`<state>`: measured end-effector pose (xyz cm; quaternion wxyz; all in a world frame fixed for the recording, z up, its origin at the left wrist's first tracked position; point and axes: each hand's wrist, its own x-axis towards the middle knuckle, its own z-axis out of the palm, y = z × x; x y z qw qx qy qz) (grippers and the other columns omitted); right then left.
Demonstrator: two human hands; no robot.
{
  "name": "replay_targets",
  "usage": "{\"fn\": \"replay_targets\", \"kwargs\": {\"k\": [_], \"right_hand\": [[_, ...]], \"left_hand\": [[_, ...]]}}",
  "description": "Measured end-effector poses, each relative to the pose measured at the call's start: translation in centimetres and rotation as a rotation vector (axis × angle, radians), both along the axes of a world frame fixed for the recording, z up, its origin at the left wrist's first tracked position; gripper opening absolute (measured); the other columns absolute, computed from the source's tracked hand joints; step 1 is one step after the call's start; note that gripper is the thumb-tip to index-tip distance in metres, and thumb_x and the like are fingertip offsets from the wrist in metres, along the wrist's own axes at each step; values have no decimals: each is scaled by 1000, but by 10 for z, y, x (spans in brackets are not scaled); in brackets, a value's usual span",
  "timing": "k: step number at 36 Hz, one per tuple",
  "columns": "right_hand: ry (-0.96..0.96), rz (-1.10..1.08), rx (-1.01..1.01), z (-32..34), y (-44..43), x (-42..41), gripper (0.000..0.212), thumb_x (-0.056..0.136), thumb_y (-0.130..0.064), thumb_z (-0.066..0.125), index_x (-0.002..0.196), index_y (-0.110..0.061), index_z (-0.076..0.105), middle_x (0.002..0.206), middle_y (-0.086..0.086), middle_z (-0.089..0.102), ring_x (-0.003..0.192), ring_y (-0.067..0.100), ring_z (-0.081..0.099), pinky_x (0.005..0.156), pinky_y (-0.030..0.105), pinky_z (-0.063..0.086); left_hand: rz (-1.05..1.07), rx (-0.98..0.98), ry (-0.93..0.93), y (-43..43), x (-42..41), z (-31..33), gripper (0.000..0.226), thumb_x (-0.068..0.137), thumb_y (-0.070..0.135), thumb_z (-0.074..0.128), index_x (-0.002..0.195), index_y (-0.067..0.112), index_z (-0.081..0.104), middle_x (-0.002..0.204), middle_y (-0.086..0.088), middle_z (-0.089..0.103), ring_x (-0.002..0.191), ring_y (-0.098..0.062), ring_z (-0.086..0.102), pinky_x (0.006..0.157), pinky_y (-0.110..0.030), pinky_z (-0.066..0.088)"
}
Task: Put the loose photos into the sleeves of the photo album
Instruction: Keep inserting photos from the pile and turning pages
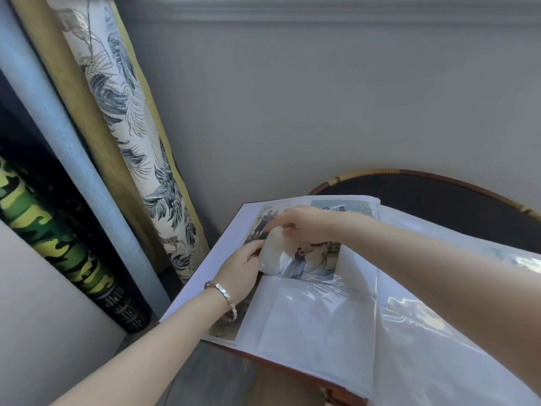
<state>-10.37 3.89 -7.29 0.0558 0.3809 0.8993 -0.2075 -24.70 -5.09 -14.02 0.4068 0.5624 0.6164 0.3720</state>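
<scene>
Left hand (243,272) grips the left edge of the photo (304,259), right hand (308,227) pinches its top edge. It's bowed between them, over the open album (316,326).

The left hand (240,271) has its fingertips tucked out of sight at the edge of the curled photo (304,259). The right hand (307,227) is blurry and covers part of the top photo (262,222). The photo album (292,323) runs off the right and bottom edges
</scene>
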Motion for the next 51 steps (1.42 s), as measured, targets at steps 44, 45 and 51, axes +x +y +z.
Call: {"fn": "replay_targets", "kwargs": {"k": [44,45,51], "right_hand": [[-105,218,42,4,-10,11,50,83,10,42,118,-19,64,125,0,55,116,16,49,99,26,38],[-105,217,50,3,-10,12,49,84,9,43,118,-19,64,126,-1,54,117,16,49,99,24,36],[-73,191,77,1,-13,12,48,85,10,42,114,-18,67,125,-3,55,117,13,48,96,18,33]], "left_hand": [[180,-264,308,4,-25,-1,60,86,35,62,137,15,37,140,-10,35,112,-24,49,95,-33,42],[215,-298,285,6,-28,3,66,83,38,66,136,15,35,139,-11,37,113,-26,49,93,-33,43],[211,-398,296,18,-30,16,84,77,39,73,140,6,29,144,-9,36,128,-25,40,93,-31,37]]}}
